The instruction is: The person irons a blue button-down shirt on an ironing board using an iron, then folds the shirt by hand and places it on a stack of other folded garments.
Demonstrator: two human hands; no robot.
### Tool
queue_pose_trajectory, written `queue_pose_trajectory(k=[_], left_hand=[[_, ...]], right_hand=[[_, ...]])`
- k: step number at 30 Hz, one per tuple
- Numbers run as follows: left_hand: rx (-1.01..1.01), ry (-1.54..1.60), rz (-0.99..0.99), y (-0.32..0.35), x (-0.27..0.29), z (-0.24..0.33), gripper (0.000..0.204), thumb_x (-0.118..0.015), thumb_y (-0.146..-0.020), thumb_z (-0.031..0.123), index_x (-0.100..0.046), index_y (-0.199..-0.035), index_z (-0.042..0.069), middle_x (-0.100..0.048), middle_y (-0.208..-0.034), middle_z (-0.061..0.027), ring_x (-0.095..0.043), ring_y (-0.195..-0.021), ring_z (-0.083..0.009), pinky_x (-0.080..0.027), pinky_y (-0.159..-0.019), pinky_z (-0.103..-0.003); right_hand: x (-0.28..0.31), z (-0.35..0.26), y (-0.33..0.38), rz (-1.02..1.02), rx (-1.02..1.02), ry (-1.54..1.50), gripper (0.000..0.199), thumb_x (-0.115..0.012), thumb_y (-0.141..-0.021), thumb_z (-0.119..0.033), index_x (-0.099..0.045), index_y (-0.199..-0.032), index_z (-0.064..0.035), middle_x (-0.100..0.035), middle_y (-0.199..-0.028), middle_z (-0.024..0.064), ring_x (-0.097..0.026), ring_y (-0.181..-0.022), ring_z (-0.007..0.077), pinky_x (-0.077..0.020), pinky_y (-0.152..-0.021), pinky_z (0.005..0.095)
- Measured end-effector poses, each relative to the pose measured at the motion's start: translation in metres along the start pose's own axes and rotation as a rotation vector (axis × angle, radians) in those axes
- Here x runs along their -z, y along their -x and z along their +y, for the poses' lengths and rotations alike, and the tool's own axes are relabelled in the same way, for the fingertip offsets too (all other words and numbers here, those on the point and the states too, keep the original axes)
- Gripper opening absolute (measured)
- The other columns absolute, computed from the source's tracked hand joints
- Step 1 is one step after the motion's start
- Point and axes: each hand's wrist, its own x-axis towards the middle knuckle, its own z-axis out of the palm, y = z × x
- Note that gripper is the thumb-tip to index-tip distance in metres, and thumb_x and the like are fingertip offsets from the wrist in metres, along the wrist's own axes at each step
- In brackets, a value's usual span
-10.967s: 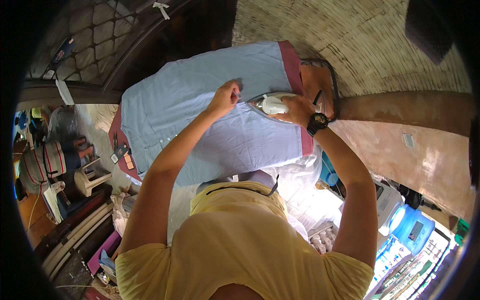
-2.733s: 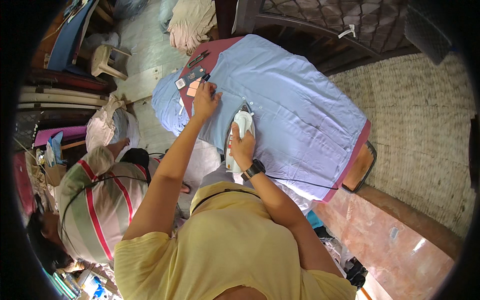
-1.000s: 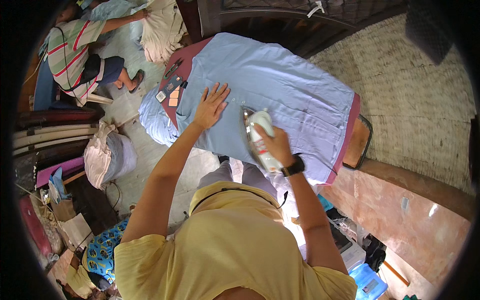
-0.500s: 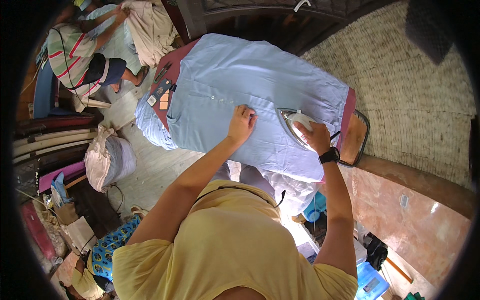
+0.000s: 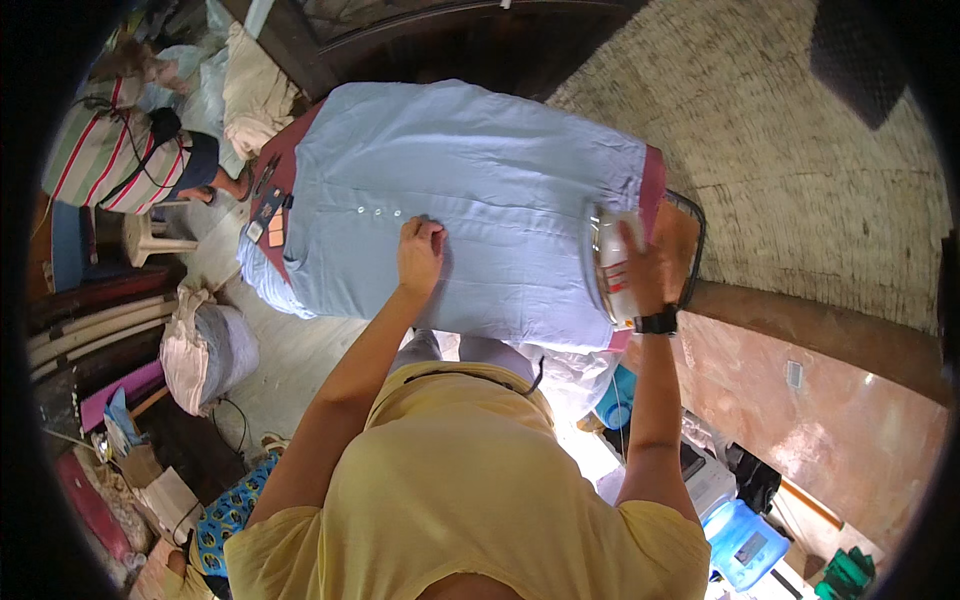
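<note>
A light blue garment point(image 5: 480, 150) with a short row of white buttons lies spread over a dark red ironing board point(image 5: 652, 180). My right hand point(image 5: 648, 268), smeared by motion, is closed round a white clothes iron point(image 5: 611, 262). The iron's metal rim is turned to the left, near the garment's right end. On the cloth, just right of the buttons, rests my left hand point(image 5: 421, 258) with its fingers curled together. Whether cloth is pinched in them is hidden. A dark tag point(image 5: 268, 205) and small dark snips point(image 5: 266, 174) lie at the board's left end.
A person in a striped shirt point(image 5: 85, 150) is at the far left beside a plastic stool point(image 5: 150, 240). A filled bag point(image 5: 205, 350) stands on the floor at left. A wall point(image 5: 780, 370) borders the right side; a blue water jug point(image 5: 745, 540) is at lower right.
The iron has moved right along the garment in my right hand and turned more upright in the picture. My left hand's fingers have drawn closer together. The whole view has shifted somewhat.
</note>
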Motion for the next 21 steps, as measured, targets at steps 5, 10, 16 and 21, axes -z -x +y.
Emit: queue_pose_trajectory(k=[5, 10, 16, 21], left_hand=[[0.066, -0.044, -0.037, -0.005, -0.003, 0.014, 0.009, -0.070, -0.079, 0.002, -0.062, -0.083, 0.003, -0.059, -0.092, -0.0135, -0.055, -0.090, -0.0350, -0.046, -0.080, -0.044], [-0.061, 0.002, -0.081, -0.005, 0.003, 0.013, 0.011, -0.070, -0.077, -0.002, -0.064, -0.085, 0.003, -0.057, -0.091, -0.0125, -0.054, -0.089, -0.0331, -0.045, -0.080, -0.043], [-0.142, 0.037, -0.099, -0.024, 0.047, -0.003, 0.021, -0.064, -0.075, -0.010, -0.066, -0.092, 0.004, -0.057, -0.094, -0.0114, -0.052, -0.091, -0.0332, -0.045, -0.080, -0.042], [-0.310, 0.046, -0.238, -0.052, 0.059, -0.025, 0.041, -0.059, -0.073, -0.014, -0.069, -0.103, 0.011, -0.056, -0.098, -0.0076, -0.051, -0.093, -0.0306, -0.044, -0.082, -0.039]], right_hand=[[0.075, 0.161, -0.099, 0.247, 0.260, 0.803, 0.056, -0.043, -0.102, -0.026, -0.024, -0.153, -0.0414, -0.066, -0.074, 0.0210, -0.068, -0.066, 0.0310, -0.0526, -0.054, 0.0416], [0.084, 0.205, -0.171, 0.242, -0.366, 0.143, 0.065, -0.047, -0.093, -0.064, -0.052, -0.137, -0.0163, -0.067, -0.080, 0.0233, -0.067, -0.069, 0.0345, -0.0519, -0.064, 0.0462], [0.059, 0.171, -0.155, 0.300, -0.416, -0.091, 0.103, -0.051, -0.074, -0.087, -0.070, -0.099, 0.0115, -0.068, -0.082, 0.0227, -0.063, -0.064, 0.0332, -0.0504, -0.064, 0.0462], [0.065, 0.165, -0.131, 0.355, -0.329, -0.074, 0.089, -0.058, -0.075, -0.082, -0.066, -0.088, 0.0058, -0.069, -0.101, 0.0236, -0.066, -0.097, 0.0329, -0.0492, -0.088, 0.0452]])
